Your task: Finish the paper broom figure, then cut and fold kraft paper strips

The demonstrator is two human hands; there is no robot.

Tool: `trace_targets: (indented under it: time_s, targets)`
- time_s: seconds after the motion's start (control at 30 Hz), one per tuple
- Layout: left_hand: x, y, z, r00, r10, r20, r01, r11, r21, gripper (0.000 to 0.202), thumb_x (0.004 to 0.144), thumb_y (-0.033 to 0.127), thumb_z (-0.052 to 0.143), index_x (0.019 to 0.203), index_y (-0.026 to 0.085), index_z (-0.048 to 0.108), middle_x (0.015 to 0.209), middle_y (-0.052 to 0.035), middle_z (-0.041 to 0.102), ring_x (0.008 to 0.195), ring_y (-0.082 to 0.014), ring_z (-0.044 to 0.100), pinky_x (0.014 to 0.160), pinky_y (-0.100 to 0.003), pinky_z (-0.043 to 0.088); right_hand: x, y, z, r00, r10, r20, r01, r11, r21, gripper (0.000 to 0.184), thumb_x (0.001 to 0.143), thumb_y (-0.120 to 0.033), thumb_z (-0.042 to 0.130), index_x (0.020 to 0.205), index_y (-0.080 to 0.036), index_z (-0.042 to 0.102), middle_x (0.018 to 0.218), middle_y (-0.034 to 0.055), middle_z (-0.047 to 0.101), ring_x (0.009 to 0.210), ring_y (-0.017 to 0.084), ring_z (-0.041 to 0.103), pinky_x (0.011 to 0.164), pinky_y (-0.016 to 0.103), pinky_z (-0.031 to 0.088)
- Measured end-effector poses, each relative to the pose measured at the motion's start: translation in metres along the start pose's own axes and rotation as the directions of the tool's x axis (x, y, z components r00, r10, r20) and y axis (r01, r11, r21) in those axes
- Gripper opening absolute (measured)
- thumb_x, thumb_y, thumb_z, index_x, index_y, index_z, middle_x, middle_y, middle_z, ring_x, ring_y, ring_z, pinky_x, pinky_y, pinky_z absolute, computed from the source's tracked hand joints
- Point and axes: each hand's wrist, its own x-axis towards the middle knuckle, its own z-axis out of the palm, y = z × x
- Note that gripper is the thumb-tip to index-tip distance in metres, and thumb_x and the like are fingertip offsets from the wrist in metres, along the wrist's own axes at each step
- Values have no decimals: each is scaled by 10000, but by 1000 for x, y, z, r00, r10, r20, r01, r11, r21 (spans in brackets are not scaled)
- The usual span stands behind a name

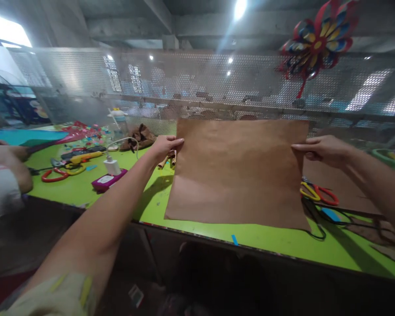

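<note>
A wide sheet of brown paper stands spread out above the green table, its lower edge close to the tabletop. My left hand pinches its left edge near the upper corner, thumb on the near face. On the opposite edge my right hand grips the paper the same way, the fingers partly behind it. Behind the sheet's left side, small rolled brown pieces show in part. Scissors with yellow and red handles lie beside its right edge, partly covered.
On the green table, a purple power strip bears a white charger. More scissors lie left, near another person's arm. A perforated metal panel stands behind; a colourful pinwheel flower hangs upper right.
</note>
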Motion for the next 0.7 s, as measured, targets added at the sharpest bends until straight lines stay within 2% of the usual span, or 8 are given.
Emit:
trace_targets:
  time_s: [0.1, 0.23, 0.33, 0.43, 0.5, 0.6, 0.63, 0.7]
  targets:
    - [3, 22, -2, 999, 34, -16, -34, 999, 10, 317, 603, 356, 763, 772, 113, 649, 677, -37, 647, 549, -107, 565, 537, -240, 436, 6, -15, -6, 994, 63, 92, -66, 998, 23, 264, 597, -214, 765, 679, 18, 669, 435, -47, 475, 392, -4, 341, 402, 191, 185]
    - [-4, 59, -2, 968, 240, -73, -237, 970, 48, 346, 627, 381, 746, 799, 94, 657, 688, -42, 655, 549, -120, 586, 570, -286, 498, 1, -37, -15, 1000, -20, -11, 21, 993, 120, 281, 693, -193, 709, 875, 17, 668, 744, 68, 665, 573, 60, 557, 566, 246, 414]
    - [-28, 88, 2, 866, 484, -123, -482, 875, 53, 340, 706, 394, 690, 835, 81, 660, 761, -58, 676, 656, -136, 630, 696, -336, 538, -27, -53, -21, 975, -195, -104, 213, 953, 216, 275, 748, -178, 669, 951, 8, 657, 913, 111, 683, 722, 124, 626, 720, 345, 458]
    - [-72, 101, 3, 782, 581, -228, -566, 814, 131, 308, 723, 358, 689, 836, 72, 669, 846, -66, 695, 747, -147, 647, 770, -331, 533, -76, -58, -25, 895, -371, -248, 414, 897, 152, 279, 738, -221, 693, 936, -26, 677, 923, 111, 689, 769, 170, 641, 794, 402, 461]
    - [-108, 95, 1, 774, 586, -239, -522, 805, 283, 325, 755, 375, 657, 896, 83, 683, 865, -65, 705, 789, -169, 652, 777, -333, 530, -111, -48, -27, 873, -385, -300, 388, 920, -51, 290, 729, -329, 697, 911, -103, 710, 875, 95, 701, 780, 199, 643, 836, 421, 461]
    - [-160, 61, -4, 784, 568, -251, -359, 745, 563, 283, 708, 400, 681, 822, 144, 718, 852, -45, 717, 837, -206, 642, 839, -359, 506, -153, -9, -29, 892, -439, -106, 419, 892, -171, 297, 708, -477, 657, 856, -231, 733, 968, 73, 697, 947, 278, 618, 923, 428, 426]
    - [-175, 46, -5, 805, 538, -251, -326, 753, 572, 268, 684, 412, 691, 781, 164, 722, 836, -39, 721, 841, -226, 642, 846, -378, 502, -162, 8, -29, 903, -428, -35, 419, 895, -155, 292, 690, -495, 661, 851, -261, 732, 990, 63, 695, 975, 291, 609, 914, 415, 437]
    - [-197, 17, -4, 898, 433, -78, -350, 810, 470, 250, 718, 429, 645, 768, 198, 729, 862, -41, 721, 869, -248, 643, 857, -393, 499, -177, 43, -28, 907, -411, 89, 420, 896, -141, 256, 713, -476, 640, 852, -282, 731, 986, 71, 698, 999, 304, 601, 895, 405, 450]
